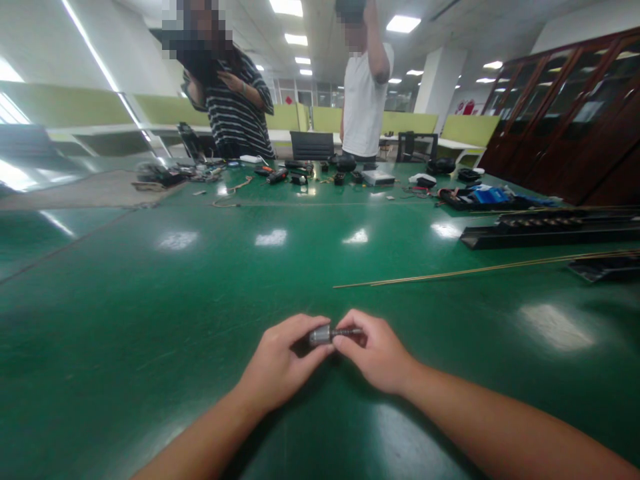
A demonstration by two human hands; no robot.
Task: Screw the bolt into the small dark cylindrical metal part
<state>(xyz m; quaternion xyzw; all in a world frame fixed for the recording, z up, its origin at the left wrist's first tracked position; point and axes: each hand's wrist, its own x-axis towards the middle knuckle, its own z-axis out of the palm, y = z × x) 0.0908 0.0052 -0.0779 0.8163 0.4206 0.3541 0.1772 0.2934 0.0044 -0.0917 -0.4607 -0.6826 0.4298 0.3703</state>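
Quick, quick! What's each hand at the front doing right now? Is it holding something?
Left hand: closed, holding a grey metal cylinder.
Right hand: closed, pinching a thin rod at the cylinder's right end.

The green counter (200, 287) (quite glossy) carries golden rods (450, 275), a black channel (550, 237) and, farther back, a pale box (379, 179).

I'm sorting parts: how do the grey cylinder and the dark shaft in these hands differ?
The grey cylinder is thick, while the dark shaft is slimmer. The cylinder looks lighter and shinier than the shaft. The left hand holds the cylinder; the right hand pinches the shaft. Both look metallic and lie roughly in line; whether they are joined is too small to tell.
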